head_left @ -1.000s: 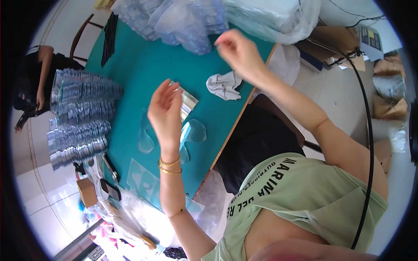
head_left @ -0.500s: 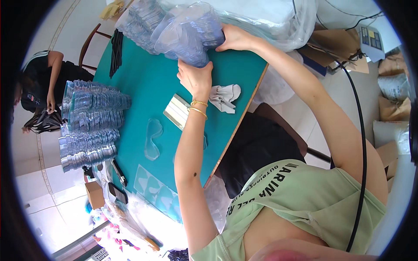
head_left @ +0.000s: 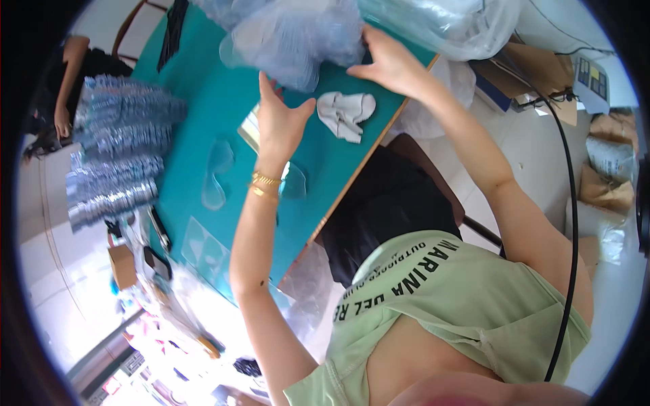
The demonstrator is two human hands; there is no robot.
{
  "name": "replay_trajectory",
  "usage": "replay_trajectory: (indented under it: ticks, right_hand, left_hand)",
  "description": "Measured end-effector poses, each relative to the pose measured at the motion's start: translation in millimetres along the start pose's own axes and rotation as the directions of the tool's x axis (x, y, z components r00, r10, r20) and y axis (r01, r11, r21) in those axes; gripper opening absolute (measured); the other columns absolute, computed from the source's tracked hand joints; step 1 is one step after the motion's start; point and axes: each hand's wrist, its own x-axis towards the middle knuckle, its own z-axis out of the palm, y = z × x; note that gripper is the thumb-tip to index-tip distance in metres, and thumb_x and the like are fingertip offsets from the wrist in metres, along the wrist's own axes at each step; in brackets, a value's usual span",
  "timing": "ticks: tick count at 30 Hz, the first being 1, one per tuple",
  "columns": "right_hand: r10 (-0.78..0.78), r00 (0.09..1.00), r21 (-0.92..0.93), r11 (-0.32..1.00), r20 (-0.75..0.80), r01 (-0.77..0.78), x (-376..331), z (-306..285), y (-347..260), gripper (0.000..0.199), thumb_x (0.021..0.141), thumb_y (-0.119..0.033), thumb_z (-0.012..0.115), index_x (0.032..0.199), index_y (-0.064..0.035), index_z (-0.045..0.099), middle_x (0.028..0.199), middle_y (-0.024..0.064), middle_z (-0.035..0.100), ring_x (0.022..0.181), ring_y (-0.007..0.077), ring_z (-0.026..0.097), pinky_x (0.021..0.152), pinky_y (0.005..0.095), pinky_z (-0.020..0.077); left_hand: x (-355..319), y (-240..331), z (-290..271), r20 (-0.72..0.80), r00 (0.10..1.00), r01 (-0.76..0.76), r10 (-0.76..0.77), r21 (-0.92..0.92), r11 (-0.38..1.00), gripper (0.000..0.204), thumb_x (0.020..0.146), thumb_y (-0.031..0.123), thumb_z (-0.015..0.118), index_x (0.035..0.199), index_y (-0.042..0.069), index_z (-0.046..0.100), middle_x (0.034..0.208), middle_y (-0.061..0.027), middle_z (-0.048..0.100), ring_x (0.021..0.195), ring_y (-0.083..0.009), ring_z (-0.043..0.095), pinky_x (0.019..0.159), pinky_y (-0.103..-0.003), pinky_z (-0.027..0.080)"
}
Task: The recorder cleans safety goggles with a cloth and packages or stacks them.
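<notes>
A bundle of stacked clear, bluish plastic lens pieces (head_left: 291,40) lies at the far side of the green table (head_left: 196,122). My left hand (head_left: 281,122), with gold bangles at the wrist, is just in front of the bundle, thumb and fingers spread, holding nothing. On the bundle's right, my right hand (head_left: 393,64) is open too, its fingertips close to the pieces; whether they touch cannot be told. A crumpled white cloth (head_left: 345,114) lies between my hands. Partly behind my left hand is a cream-coloured flat block (head_left: 250,130). A loose clear goggle-shaped lens (head_left: 217,174) lies left of my forearm.
Tall stacks of clear lenses (head_left: 128,115) stand along the table's left side. A cut-out clear sheet (head_left: 204,249) lies near the left front edge. Plastic bags (head_left: 447,27) cover the far right. A black cable (head_left: 572,203) hangs at right. Another person's arm (head_left: 66,84) is at far left.
Both hands have let go of the lens bundle and opened. My left hand has drawn back towards me a little. The whole view has shifted, and the bundle looks blurred.
</notes>
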Motion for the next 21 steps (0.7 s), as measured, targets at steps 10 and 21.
replay_trajectory:
  ticks: [10, 21]
  right_hand:
    - [-0.201, 0.977, -0.153, 0.966, 0.075, 0.21, -50.4, 11.3, -58.4, 0.03, 0.086, -0.022, 0.073, 0.113, -0.0099, 0.068, 0.11, 0.0064, 0.065, 0.097, 0.0246, 0.062, 0.081, 0.0339, 0.0508]
    - [-0.096, 0.981, 0.038, 0.995, 0.166, 0.091, -49.4, 24.7, -84.5, 0.019, 0.088, -0.009, 0.071, 0.107, -0.0056, 0.071, 0.101, 0.0054, 0.07, 0.087, 0.0162, 0.065, 0.078, 0.0259, 0.0505]
  left_hand:
    - [-176.9, 0.1, -104.8, -0.195, 0.936, 0.32, -0.292, 0.132, 0.938, 0.047, 0.079, 0.016, 0.08, 0.122, 0.005, 0.066, 0.121, -0.0101, 0.059, 0.102, -0.0203, 0.058, 0.09, -0.034, 0.048]
    - [-206.9, -10.2, -77.0, -0.25, 0.927, 0.354, -0.281, 0.329, 0.875, 0.077, 0.068, 0.025, 0.086, 0.136, 0.011, 0.053, 0.129, -0.016, 0.043, 0.117, -0.0362, 0.041, 0.102, -0.045, 0.039]
